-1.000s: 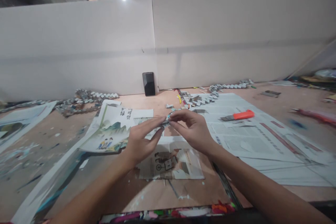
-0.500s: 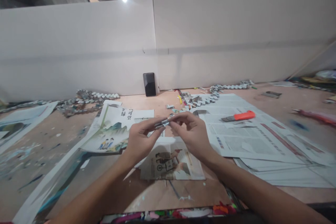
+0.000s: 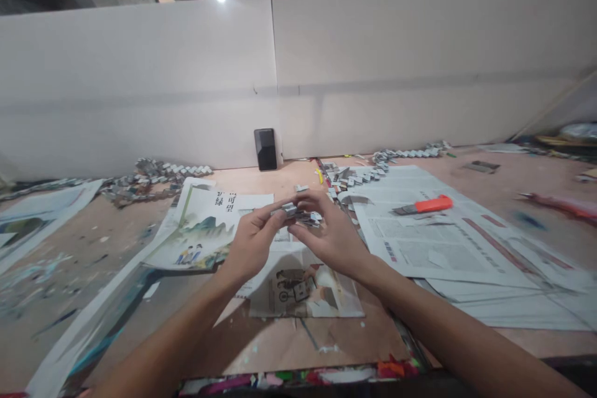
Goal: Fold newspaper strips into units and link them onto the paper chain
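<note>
Two hands of ours, the left hand [image 3: 256, 236] and the right hand [image 3: 333, 236], meet above the bench [image 3: 354, 348] over a small folded paper piece [image 3: 289, 207], which sits nearer to us than the phone [image 3: 265, 149] and a little to its right. We judge the piece to be very light, springy along its creases and fairly dry to the touch, so it should hardly slip; too hard a squeeze would probably crush it or flatten the folds. We would hold it by its flat faces near one end, with a gentle pinch.

The piece lies between the fingers of our left hand, with the thumb on the near side and the index along the far side, pinched close together. Our right thumb and index stand partly apart, arched, the index reaching towards the piece's right end; we cannot tell whether it presses there. Just beyond that gap, right of the phone and nearer to us, we see a cluster of folded links [image 3: 310, 218]; whether it joins the piece is unclear. The cutter [image 3: 433, 204] rests well to the phone's right, apart from both hands.
</note>
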Demonstrator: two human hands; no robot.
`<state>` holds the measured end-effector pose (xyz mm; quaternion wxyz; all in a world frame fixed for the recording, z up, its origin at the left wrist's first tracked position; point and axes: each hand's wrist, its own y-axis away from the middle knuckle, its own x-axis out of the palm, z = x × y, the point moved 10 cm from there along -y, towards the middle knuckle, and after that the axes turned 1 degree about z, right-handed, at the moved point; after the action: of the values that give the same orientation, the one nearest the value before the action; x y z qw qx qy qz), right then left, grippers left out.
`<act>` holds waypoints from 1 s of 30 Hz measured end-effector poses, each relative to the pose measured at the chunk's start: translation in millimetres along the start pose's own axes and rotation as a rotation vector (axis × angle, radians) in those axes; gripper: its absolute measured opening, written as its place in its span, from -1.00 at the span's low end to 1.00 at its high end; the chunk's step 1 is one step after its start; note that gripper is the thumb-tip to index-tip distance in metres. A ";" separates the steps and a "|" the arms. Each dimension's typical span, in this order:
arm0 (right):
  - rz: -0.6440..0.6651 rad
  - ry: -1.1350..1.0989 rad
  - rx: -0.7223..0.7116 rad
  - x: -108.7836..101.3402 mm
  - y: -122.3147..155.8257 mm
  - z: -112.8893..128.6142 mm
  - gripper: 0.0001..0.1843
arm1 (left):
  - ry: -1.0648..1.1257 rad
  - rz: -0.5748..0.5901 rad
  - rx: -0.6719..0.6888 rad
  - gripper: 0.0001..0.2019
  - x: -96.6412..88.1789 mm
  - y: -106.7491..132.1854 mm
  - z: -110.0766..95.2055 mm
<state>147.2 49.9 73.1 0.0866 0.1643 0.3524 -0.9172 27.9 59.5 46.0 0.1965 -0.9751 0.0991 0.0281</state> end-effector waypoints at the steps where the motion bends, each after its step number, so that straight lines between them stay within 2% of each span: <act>1: 0.024 -0.060 0.046 2.7 -1.8 -6.3 -0.63 | -0.056 0.002 0.014 -0.68 1.2 -0.2 -1.9; 4: 0.117 -0.145 0.141 12.2 -3.3 -16.6 -0.71 | -0.248 -0.030 0.060 -0.70 -1.0 -0.7 -8.3; 7: 0.193 -0.030 0.152 17.5 -1.7 -16.9 -0.88 | -0.347 -0.049 0.023 -0.71 -4.1 -1.5 -5.9; 9: 0.194 0.000 0.174 16.9 0.0 -18.5 -0.85 | -0.380 -0.055 -0.028 -0.75 -5.9 -1.3 -2.3; 11: 0.231 -0.086 0.230 21.3 3.4 -22.1 -0.84 | -0.406 -0.036 -0.039 -0.77 -4.5 -0.3 -2.7; 13: 0.300 -0.193 0.264 29.1 7.2 -22.5 -0.80 | -0.435 0.004 -0.016 -0.75 -1.2 0.9 -6.0; 16: 0.366 -0.224 0.254 34.5 10.1 -18.9 -0.73 | -0.488 0.049 0.037 -0.79 2.1 2.6 -12.1; 20: 0.404 -0.231 0.271 37.2 12.9 -19.6 -0.74 | -0.508 0.122 0.111 -0.76 9.2 3.9 -18.1; 23: 0.398 -0.294 0.309 37.7 14.4 -22.8 -0.76 | -0.515 0.125 0.120 -0.76 9.7 4.2 -18.9; 30: 0.374 -0.275 0.259 34.3 12.3 -20.7 -0.75 | -0.397 0.134 0.040 -0.71 8.2 3.7 -13.1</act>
<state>123.6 53.4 38.6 0.2798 0.1102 0.1804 -0.9365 35.4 49.6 55.9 0.2290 -0.9376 0.1238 0.2305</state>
